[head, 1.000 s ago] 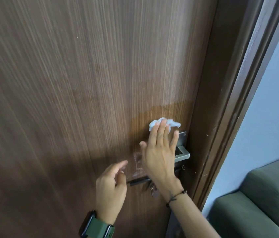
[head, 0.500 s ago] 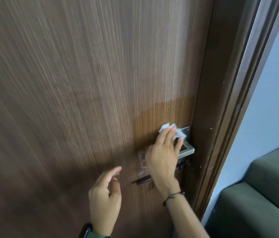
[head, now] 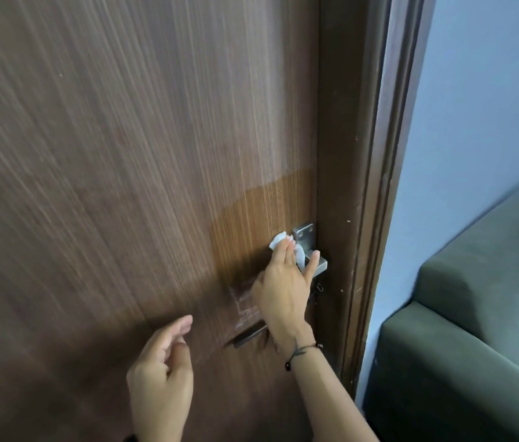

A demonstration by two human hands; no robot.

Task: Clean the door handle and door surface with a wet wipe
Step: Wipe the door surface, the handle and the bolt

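Head view: only the one camera, looking down at a brown door (head: 124,154).
Right hand (head: 283,288): up against the door by the lock, fingers pressing a white wipe (head: 279,240) onto the wood and the metal plate (head: 304,234).
Grip: wipe bunched under the fingertips, part of it poking out above them; little finger lies on the silver handle (head: 322,266).
Left hand (head: 159,374): hanging off the door, lower down, fingers loosely curled, holding nothing.
Wipe: right at the plate, touching door and metal both.
Done so far: a darker, damp-looking patch (head: 261,212) spreads above and left of the handle, so I'd say that bit has been wiped.
Left to do: the wide door above and to the left looks dry; the handle looks only just reached. Early going, I'd judge.
Also there: dark frame (head: 363,186), green sofa (head: 475,314) to the right.
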